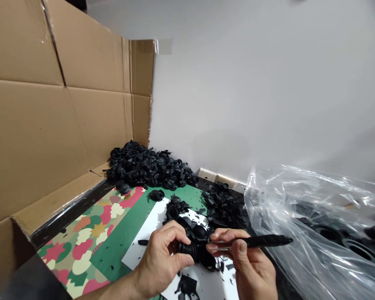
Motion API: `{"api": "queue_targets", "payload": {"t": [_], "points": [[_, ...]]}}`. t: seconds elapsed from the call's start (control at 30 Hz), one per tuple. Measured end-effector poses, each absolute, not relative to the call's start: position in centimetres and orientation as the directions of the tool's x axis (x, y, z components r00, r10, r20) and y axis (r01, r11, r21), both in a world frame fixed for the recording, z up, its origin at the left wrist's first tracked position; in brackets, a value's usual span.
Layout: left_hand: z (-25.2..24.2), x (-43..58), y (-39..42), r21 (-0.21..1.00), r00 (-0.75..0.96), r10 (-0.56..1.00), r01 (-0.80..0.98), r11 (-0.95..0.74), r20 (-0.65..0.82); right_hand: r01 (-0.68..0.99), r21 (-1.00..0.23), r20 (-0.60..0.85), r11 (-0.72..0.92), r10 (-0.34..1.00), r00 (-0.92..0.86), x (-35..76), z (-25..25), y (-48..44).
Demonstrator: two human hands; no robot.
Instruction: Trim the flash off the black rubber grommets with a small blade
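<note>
A black ribbed rubber part [187, 249] is above the white sheet [154, 218], gripped at its edge by the left hand [161, 254], with thumb and fingers closed on it. The right hand [253, 266] is clamped around a slim tool [268, 241], its dark handle pointing away to the right of the white sheet and its metal shaft aimed at the rubber part; whether the tip touches cannot be told.

On the white sheet, just beyond the hands, lies a cluster of black parts [176, 206], and on its near portion a ragged black scrap [188, 285]. Under the white sheet spreads a green sheet [118, 237], and to the left of it a patterned sheet [90, 241]. Beyond the white sheet's far edge sits one loose black ring [156, 195], then a large pile of black parts [146, 166]; to its far right is a heap of black shreds [223, 204]. Right of the white sheet, a clear plastic bag [268, 218] covers larger black rings [359, 252]. A dark table [71, 213] shows to its left, before a cardboard panel [90, 116].
</note>
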State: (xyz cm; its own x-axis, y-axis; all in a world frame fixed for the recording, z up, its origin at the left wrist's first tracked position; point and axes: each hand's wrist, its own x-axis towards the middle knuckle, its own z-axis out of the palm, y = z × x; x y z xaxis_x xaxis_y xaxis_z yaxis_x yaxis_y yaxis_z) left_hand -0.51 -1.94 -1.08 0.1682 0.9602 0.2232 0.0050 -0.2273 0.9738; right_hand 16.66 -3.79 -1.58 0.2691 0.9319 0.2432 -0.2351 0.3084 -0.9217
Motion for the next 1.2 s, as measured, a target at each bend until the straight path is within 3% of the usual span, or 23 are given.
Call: {"api": "queue_targets", "payload": {"t": [0.27,0.73,1.03,1.2], "points": [[-1.3,-0.5,-1.7,0.969,0.152,0.957,-0.01,-0.248,0.246,-0.159,-0.93,0.27,0.332,0.908,0.32,16.3,-1.1,-3.9],[-1.8,-0.7,-1.6,0.965,0.138,0.957,0.014,-0.26,0.256,0.101,-0.837,0.543,0.537,0.794,0.273,14.5,-2.7,-4.4],[-1.8,-0.6,-1.7,0.964,0.143,0.956,0.025,-0.264,0.257,0.12,-0.834,0.549,0.539,0.789,0.274,14.4,-4.2,-4.1],[-1.7,-0.6,-1.8,0.96,0.163,0.949,0.037,-0.279,0.27,0.329,-0.78,0.615,0.533,0.751,0.241,14.2,-2.8,-4.7]]}}
